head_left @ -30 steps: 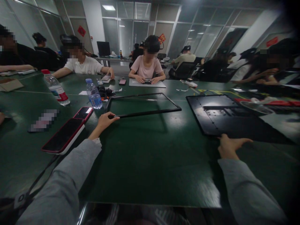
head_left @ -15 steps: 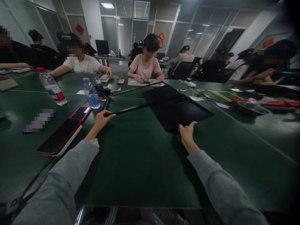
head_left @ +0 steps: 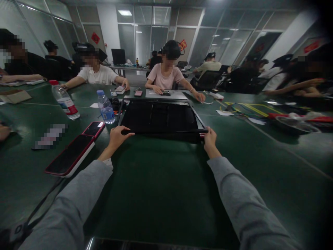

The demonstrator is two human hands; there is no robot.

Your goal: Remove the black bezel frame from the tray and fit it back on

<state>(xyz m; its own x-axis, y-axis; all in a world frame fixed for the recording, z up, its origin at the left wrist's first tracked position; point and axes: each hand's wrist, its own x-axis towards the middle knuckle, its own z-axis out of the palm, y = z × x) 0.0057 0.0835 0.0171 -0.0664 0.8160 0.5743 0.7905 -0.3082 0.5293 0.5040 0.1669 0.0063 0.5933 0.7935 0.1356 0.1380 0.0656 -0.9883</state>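
A thin black rectangular frame (head_left: 199,117) lies level just above the green table, its long near bar facing me. Within its outline, a flat black panel (head_left: 139,116) fills most of the space; I cannot tell whether it sits inside the frame or beneath it. My left hand (head_left: 117,138) is closed on the frame's near left corner, thumb along the bar. At the near right corner my right hand (head_left: 211,141) grips the frame, with the panel's edge showing just below. The fingertips under both corners are hidden.
Left of the frame stand a blue-capped bottle (head_left: 105,107) and a red-capped bottle (head_left: 66,100). A red-edged folding phone (head_left: 70,154) lies by my left forearm. At right are coloured cables (head_left: 247,109) and a round dish (head_left: 296,124). Across the table, a person (head_left: 166,74) reaches out a hand.
The panel has shifted left and the frame has come down level over it, their outlines now lined up. My right hand has gone from the panel's edge to the frame's corner.
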